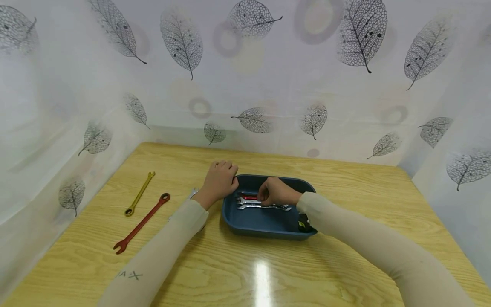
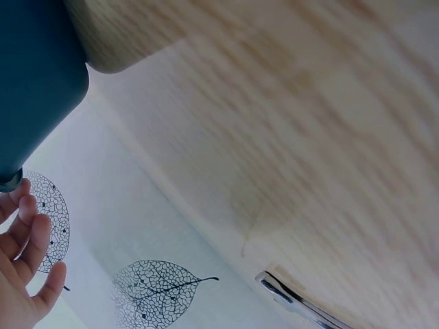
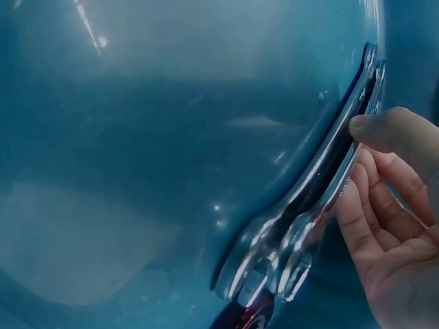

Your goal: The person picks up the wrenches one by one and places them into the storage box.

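A dark blue tray point(image 1: 264, 234) stands on the wooden table. At its far left corner my left hand point(image 1: 219, 181) grips the rim; the left wrist view shows curled fingers point(image 2: 34, 240) at the tray's edge. Inside the tray, my right hand point(image 1: 277, 192) pinches a silver wrench point(image 3: 346, 168) between thumb and fingers. Another silver wrench point(image 3: 319, 161) lies right alongside it. A red wrench point(image 1: 250, 197) is behind them, partly covered by the hand. Near the tray's right end sits a black item with yellow-green marks point(image 1: 304, 222), partly hidden by the right sleeve.
On the table's left side lie a yellow wrench point(image 1: 140, 193) and a larger red wrench point(image 1: 142, 222). Silver wrench ends point(image 1: 193, 193) show around my left forearm, which covers the rest. A leaf-patterned curtain point(image 1: 276, 89) hangs behind the table and along both sides.
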Available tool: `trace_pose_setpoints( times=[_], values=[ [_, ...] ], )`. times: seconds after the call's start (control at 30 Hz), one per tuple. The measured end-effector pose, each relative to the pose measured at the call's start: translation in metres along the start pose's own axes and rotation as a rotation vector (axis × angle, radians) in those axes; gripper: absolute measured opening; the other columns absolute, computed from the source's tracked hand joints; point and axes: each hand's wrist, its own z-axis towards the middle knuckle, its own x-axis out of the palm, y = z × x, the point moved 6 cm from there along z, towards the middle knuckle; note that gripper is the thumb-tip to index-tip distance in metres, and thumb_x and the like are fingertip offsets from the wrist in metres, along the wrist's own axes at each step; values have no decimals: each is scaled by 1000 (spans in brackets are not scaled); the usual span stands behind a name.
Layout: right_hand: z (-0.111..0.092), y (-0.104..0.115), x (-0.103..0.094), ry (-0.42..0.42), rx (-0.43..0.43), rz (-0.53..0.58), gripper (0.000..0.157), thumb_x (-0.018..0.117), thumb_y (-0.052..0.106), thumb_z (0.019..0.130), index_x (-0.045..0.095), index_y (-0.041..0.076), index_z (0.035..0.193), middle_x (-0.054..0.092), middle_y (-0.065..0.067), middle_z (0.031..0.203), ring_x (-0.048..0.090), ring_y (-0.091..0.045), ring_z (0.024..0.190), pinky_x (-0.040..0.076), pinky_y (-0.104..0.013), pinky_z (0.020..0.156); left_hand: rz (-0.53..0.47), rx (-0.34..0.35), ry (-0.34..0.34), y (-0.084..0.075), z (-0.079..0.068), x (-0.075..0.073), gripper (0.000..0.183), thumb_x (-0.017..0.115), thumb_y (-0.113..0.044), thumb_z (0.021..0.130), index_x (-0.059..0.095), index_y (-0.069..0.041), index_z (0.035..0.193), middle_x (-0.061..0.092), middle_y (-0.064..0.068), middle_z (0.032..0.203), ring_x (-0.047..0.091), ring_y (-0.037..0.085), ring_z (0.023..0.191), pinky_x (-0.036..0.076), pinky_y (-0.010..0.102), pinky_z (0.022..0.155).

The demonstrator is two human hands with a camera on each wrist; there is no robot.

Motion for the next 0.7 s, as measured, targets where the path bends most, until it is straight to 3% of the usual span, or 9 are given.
trace_pose_setpoints(
  times=[0.7],
  values=[
    [-1,2,-2,17,38,-18,5,74,8,76,74,7,81,71,-3,75,60,-4,61,50,-19,58,2,-1,16,0,0,0,11,58,-20,83,59,-11,88,61,6,89,58,25,88,45,45,87]
  ],
)
